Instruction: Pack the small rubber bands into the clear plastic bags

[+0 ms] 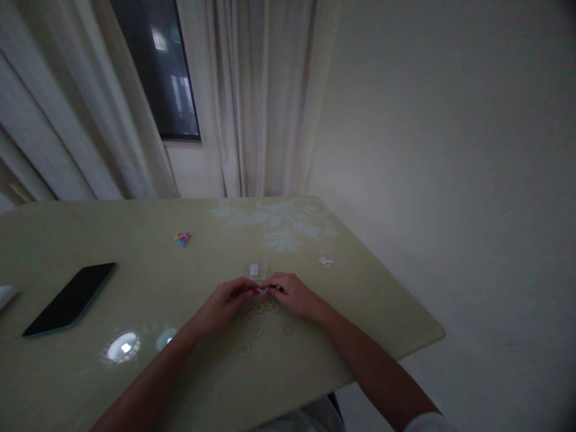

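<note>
My left hand (231, 298) and my right hand (290, 294) meet above the table, fingertips pinched together. Between them is a small pale item (265, 290), too small and dim to name. Just beyond the fingers lies a small clear plastic box (255, 270) with a white label or piece in it. On the near side, several thin rings, like small elastic bands, are scattered, among them a green ring (258, 329), a pinkish ring (288, 329) and a pale yellow ring (244, 350). Some rings sit partly under my hands.
A dark tablet (72, 299) lies at the left of the pale table (148, 240). Small colourful pieces (182, 239) form a pile farther back. White scraps (326, 261) lie to the right. A white object (6, 295) shows at the left edge. Curtains and a wall border the table.
</note>
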`<state>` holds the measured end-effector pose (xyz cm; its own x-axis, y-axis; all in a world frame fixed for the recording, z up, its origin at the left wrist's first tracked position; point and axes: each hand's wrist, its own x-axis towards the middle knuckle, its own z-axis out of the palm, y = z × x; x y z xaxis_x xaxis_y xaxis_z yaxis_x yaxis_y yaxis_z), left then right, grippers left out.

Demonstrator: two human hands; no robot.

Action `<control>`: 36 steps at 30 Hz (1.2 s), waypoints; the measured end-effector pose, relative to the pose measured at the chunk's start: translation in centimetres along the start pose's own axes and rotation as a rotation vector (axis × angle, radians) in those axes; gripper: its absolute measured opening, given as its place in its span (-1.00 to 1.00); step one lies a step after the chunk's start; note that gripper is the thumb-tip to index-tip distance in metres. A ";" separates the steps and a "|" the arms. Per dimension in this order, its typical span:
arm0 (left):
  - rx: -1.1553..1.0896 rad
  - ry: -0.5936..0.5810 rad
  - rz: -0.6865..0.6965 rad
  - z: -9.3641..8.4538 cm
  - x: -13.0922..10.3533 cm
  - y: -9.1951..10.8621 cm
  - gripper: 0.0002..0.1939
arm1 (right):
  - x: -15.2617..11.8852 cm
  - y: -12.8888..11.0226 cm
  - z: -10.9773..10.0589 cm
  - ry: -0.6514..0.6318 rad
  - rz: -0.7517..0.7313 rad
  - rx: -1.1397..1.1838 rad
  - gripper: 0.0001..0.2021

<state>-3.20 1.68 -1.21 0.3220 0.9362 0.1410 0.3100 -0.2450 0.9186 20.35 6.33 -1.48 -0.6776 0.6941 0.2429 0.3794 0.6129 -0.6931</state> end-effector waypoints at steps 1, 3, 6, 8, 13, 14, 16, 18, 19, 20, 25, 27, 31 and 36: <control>0.008 0.003 -0.010 -0.3 0.0 0.0 -0.68 | 0.0 0.1 0.0 0.007 -0.004 0.002 -0.72; 0.058 0.032 -0.035 -0.9 -0.1 -0.2 -0.68 | 0.0 0.3 0.1 0.029 -0.004 0.017 -0.73; 0.160 0.098 -0.049 -0.9 -0.2 -0.5 -0.71 | 0.1 0.5 0.1 0.057 0.028 0.061 -0.73; 0.177 0.130 -0.044 -0.2 -0.2 -0.3 -0.73 | 0.1 0.5 0.2 0.076 0.059 0.104 -0.73; 0.098 0.178 -0.053 2.1 -0.3 0.8 -0.70 | 0.2 -0.4 0.7 0.161 0.075 0.215 -0.80; 0.083 0.193 -0.049 2.4 -0.3 0.9 -0.70 | 0.2 -0.5 0.8 0.176 0.067 0.221 -0.81; 0.045 0.219 -0.036 2.6 -0.3 0.8 -0.69 | 0.2 -0.7 1.0 0.198 0.050 0.230 -0.82; -0.016 0.216 -0.029 2.6 -0.2 0.5 -0.66 | 0.1 -0.9 1.1 0.216 0.036 0.245 -0.82; -0.056 0.206 -0.031 2.6 -0.1 0.3 -0.65 | 0.1 -1.0 1.1 0.226 0.034 0.255 -0.82; -0.101 0.196 -0.035 2.5 -0.1 0.1 -0.65 | 0.1 -1.1 1.0 0.236 0.036 0.265 -0.83; -0.292 0.184 -0.030 2.5 -0.1 0.0 -0.64 | 0.2 -1.3 0.9 0.243 0.077 0.389 -0.81; -0.356 0.189 -0.031 2.4 -0.1 0.3 -0.65 | 0.2 -1.3 0.9 0.234 0.097 0.462 -0.78; -0.433 0.234 -0.055 2.0 -0.3 0.9 -0.70 | 0.2 -1.1 1.1 0.215 0.114 0.547 -0.71; -0.443 0.262 -0.054 1.4 -0.3 0.4 -0.76 | 0.3 -1.0 1.2 0.272 0.149 0.541 -0.68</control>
<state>-1.90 0.92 -1.39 0.0638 0.9902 0.1243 -0.1065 -0.1171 0.9874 18.97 5.46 -1.50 -0.4300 0.8726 0.2316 0.0369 0.2732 -0.9612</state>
